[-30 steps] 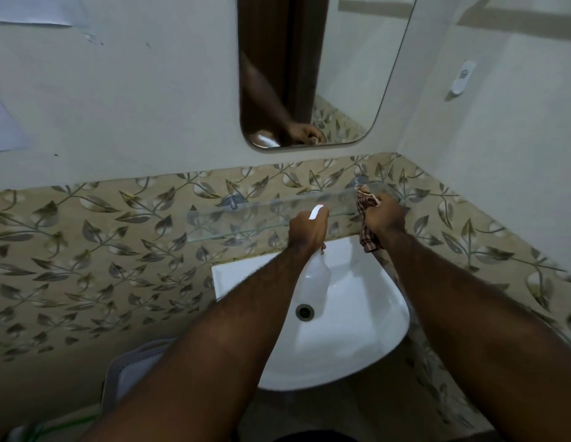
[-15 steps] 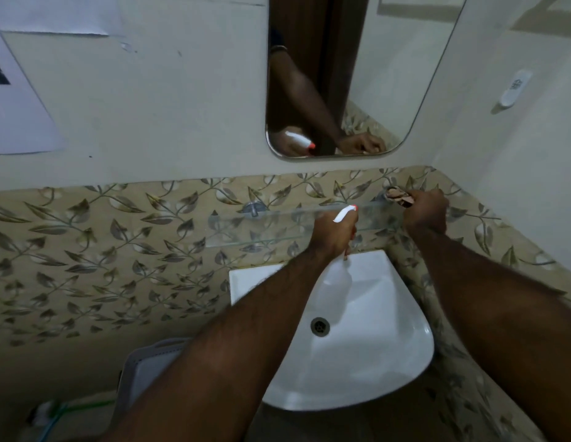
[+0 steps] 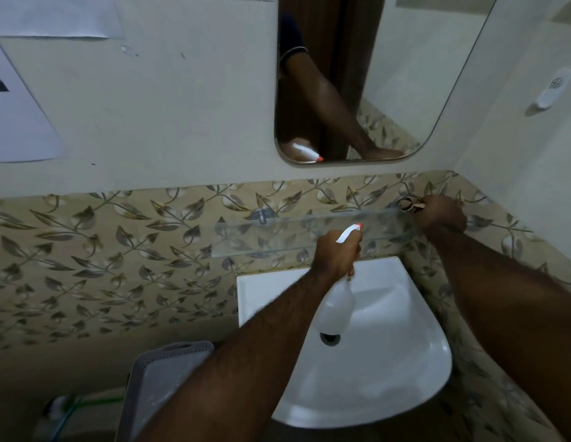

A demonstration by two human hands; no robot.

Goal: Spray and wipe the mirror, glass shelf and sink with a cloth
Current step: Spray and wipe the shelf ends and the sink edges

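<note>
My left hand grips a clear spray bottle by its white trigger head with an orange nozzle, held over the white sink and pointed at the glass shelf. At the shelf's right end my right hand presses a brown checked cloth, mostly hidden under the fingers, onto the glass by the metal bracket. The mirror hangs above and reflects both arms and the bottle.
Leaf-patterned tiles cover the wall behind the shelf and on the right. A grey bin or basket stands left of the sink on the floor. Paper sheets are stuck on the upper left wall. A white hook is on the right wall.
My right hand with the cloth rose from below the shelf's right end onto the glass near the bracket. The left hand with the bottle stayed over the sink; the camera tilted up.
</note>
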